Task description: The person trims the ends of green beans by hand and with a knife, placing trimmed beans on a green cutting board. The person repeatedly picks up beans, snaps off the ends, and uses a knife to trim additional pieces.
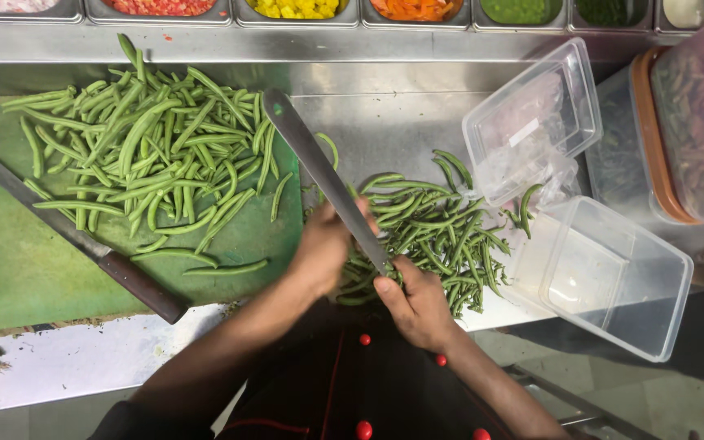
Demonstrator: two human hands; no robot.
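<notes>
Over the steel bench (385,122), the right hand (419,305) is clenched on a long knife (323,175) while the left hand (323,248) grasps green beans (433,228).

Knife (319,171): smooth grey metal blade, dull sheen. Green cutting board (10,269) left of it: matt, scuffed plastic. Counter (385,122) beneath: brushed steel. Containers (613,277) right of the knife: clear glossy plastic. Beans (442,228): smooth, waxy.
</notes>
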